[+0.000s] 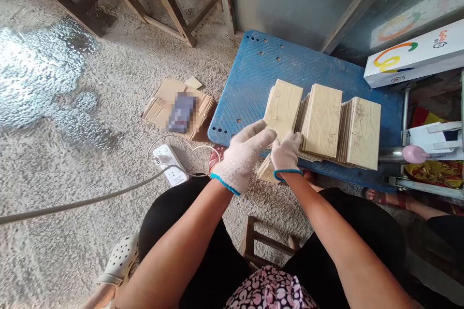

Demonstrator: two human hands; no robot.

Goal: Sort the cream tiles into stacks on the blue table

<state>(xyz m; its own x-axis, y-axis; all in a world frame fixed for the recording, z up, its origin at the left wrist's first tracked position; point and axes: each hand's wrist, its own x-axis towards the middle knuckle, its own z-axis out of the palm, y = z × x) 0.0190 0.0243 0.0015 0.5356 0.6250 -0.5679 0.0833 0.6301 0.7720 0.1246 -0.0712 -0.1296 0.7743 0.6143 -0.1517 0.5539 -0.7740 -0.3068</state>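
Observation:
Both my hands wear white knit gloves with blue cuffs. My left hand [243, 154] is held flat with fingers stretched out, against the near side of the leftmost stack of beige tiles [282, 108]. My right hand [287, 153] curls its fingers on the near edge of that same stack. Two more leaning stacks of beige tiles [322, 120] [362, 131] stand to the right on a blue plastic board [246, 82]. A loose tile [266, 172] pokes out below my hands at the board's front edge.
A flattened cardboard piece [159, 104] lies on the gravel floor to the left, with a white power strip [167, 160] and grey cable [90, 199] nearby. A white printed box [413, 58] and a pink-tipped metal tool [406, 154] sit at right. Another person's sandalled foot [380, 198] is at the right.

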